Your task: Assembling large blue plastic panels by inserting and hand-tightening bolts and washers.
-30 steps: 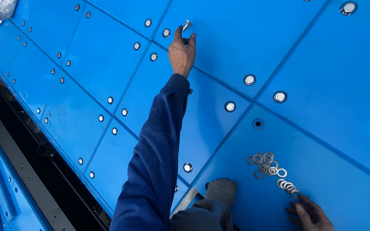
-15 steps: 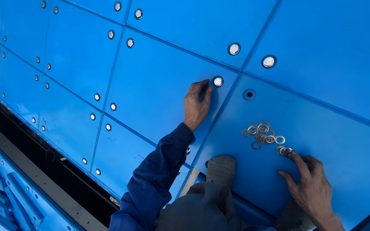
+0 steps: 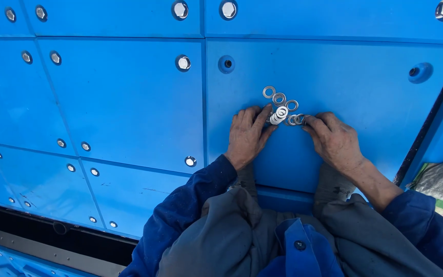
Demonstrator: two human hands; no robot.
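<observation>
On the blue panel (image 3: pixel 129 102), both hands meet at a cluster of washers (image 3: pixel 282 109).
Left hand (image 3: pixel 247 134) and right hand (image 3: pixel 335 141) lie flat, fingers (image 3: pixel 260 117) loosely spread, touching washers, none clearly pinched.

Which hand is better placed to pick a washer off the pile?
Probably left: the left hand has its fingertips on the stacked washers. The right hand only touches the pile's right edge.
</observation>
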